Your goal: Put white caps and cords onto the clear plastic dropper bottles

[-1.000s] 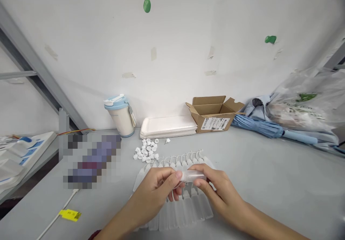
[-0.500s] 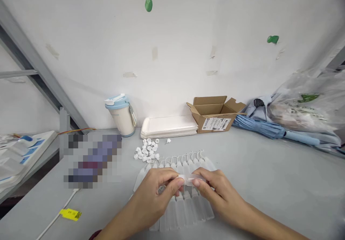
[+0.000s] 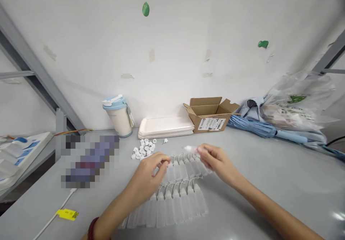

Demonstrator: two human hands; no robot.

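My right hand pinches a small translucent plastic bottle, its white tip pointing left and blurred by motion, above the far row of bottles. My left hand hovers over the left part of that row with thumb and forefinger drawn together; whatever is between them is hidden. Beneath my hands lie two rows of similar flat bottles, a far row partly covered by my hands and a near row. Thin white curved strands rise from their necks. Small white caps lie heaped beyond my left hand, with one loose cap apart.
Along the wall stand a cream tumbler with a blue lid, a stack of white trays and an open cardboard box. A blue umbrella and plastic bags lie right. A tagged white cable runs left.
My hands have moved apart. The right hand carried the bottle away and up to the far row, while the left drew back from it. The near row is now uncovered.
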